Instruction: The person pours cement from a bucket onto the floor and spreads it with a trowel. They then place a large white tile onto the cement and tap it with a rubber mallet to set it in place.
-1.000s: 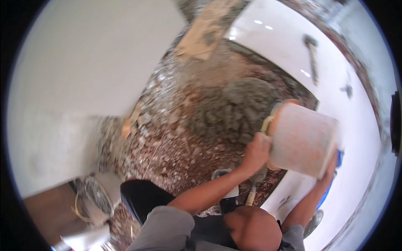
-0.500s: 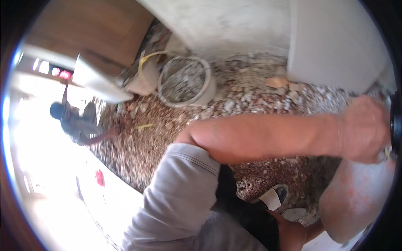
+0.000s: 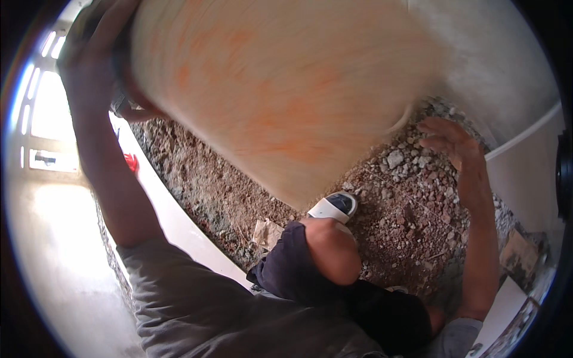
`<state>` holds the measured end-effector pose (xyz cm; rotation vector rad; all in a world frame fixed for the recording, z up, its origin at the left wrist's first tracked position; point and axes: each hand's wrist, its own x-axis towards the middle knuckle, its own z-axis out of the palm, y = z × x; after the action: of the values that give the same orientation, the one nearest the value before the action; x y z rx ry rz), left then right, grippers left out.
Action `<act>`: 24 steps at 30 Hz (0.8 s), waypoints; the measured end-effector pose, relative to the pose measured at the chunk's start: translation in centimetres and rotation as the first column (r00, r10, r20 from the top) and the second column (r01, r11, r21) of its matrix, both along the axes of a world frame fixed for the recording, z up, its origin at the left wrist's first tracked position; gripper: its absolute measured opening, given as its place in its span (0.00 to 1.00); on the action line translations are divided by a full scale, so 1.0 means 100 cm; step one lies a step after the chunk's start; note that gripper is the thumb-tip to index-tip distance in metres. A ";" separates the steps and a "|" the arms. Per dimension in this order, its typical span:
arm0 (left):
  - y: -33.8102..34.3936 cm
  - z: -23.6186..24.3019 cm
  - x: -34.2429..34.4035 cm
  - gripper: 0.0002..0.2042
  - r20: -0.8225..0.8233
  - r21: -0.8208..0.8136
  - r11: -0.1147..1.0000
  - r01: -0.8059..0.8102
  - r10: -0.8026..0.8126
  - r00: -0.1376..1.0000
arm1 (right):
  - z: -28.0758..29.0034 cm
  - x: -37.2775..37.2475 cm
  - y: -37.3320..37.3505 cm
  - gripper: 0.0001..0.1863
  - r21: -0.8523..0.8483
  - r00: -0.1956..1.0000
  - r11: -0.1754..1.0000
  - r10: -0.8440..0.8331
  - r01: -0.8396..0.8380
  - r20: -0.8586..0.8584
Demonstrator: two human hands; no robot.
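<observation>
A pale plastic bucket [image 3: 274, 89], smeared with orange and blurred by motion, is lifted across the top of my view. My left hand [image 3: 101, 42] is high at the upper left, closed on the bucket's edge, its fingertips blurred. My right hand [image 3: 447, 140] is raised beside the bucket's lower right, fingers apart and curved, apparently not gripping it. Below the bucket are my bent knee [image 3: 331, 253] and white sandal [image 3: 328, 207] on the rubble floor [image 3: 406, 227].
A long white tiled strip [image 3: 191, 232] borders the rubble on the left, with a red object [image 3: 130, 161] on it. A pale wall [image 3: 501, 71] and panel [image 3: 519, 185] stand at the right. A paper scrap [image 3: 267, 232] and cardboard [image 3: 516, 250] lie on the ground.
My view has swung round. The bucket has risen from my right to high in front of me. My left hand is now upper left, and my right hand has come off the bucket.
</observation>
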<state>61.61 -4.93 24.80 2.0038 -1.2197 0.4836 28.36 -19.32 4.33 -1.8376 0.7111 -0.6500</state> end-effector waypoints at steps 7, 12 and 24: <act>0.114 -0.162 0.188 0.16 0.481 0.372 0.881 -0.291 0.085 0.873 | -0.062 -0.099 -0.005 0.45 0.066 0.963 0.974 -0.203 0.218 -0.179; 0.176 -0.360 0.218 0.16 0.445 0.585 0.810 -0.050 -0.269 0.854 | -0.116 -0.228 0.108 0.31 0.062 0.786 0.801 -0.565 0.595 -0.250; -0.003 -0.357 0.005 0.23 0.087 0.438 0.862 0.257 -0.325 0.942 | -0.227 -0.271 0.509 0.30 -0.409 -0.628 -0.500 -0.425 0.763 -0.652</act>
<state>62.16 -5.20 -10.94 2.1012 -1.8228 0.2410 1.25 31.53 -18.35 0.0055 3.0135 -0.5552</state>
